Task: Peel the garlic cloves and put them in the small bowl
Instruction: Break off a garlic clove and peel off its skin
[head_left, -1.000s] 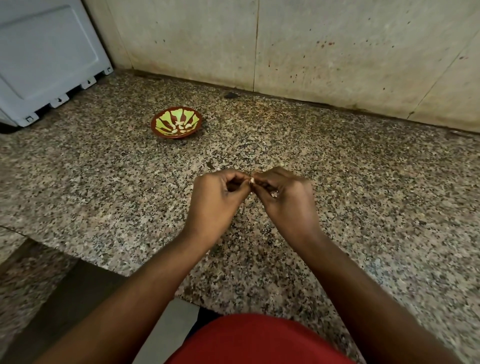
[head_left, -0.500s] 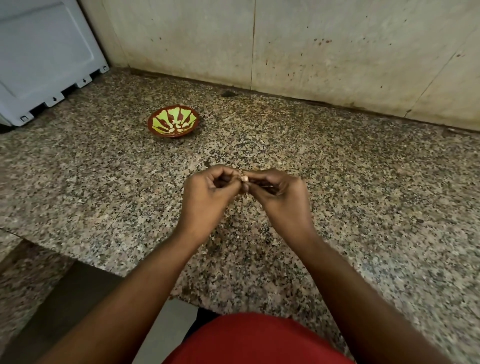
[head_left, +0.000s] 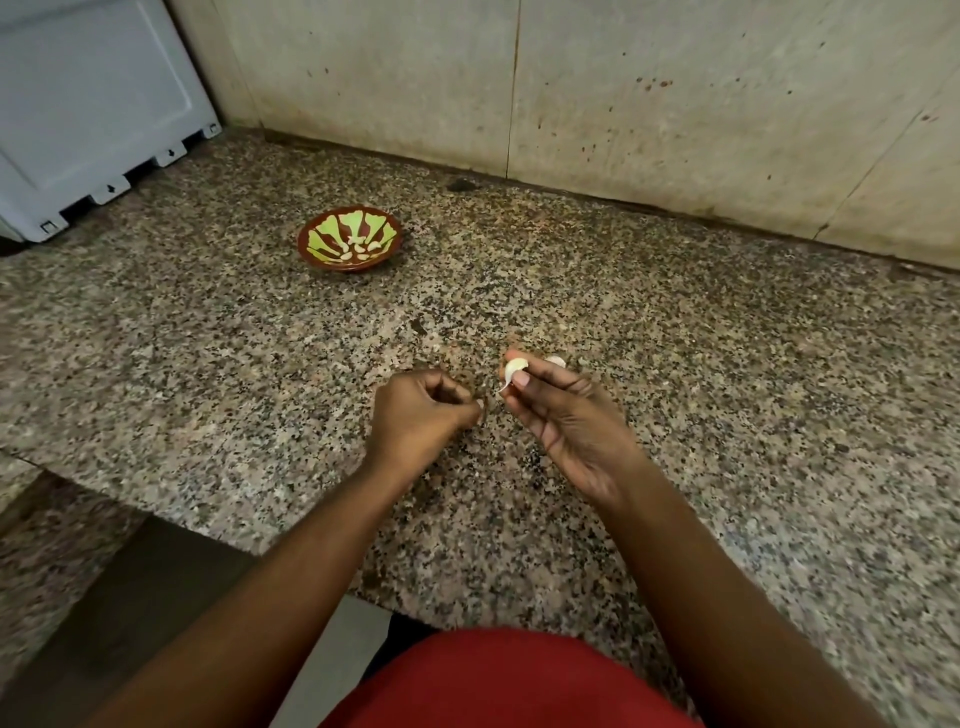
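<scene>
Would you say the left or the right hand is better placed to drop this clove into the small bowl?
Probably the right hand: it already pinches the garlic clove, which still trails a strip of skin. The left hand is curled and seems to hold nothing, though it is nearer the small bowl, up to the left.

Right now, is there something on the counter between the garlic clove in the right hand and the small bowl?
Nothing visible does. The garlic clove is pinched in the right hand; the small bowl stands farther back to the left, and only bare granite counter lies between them. The left hand sits nearer, beside that path.
</scene>
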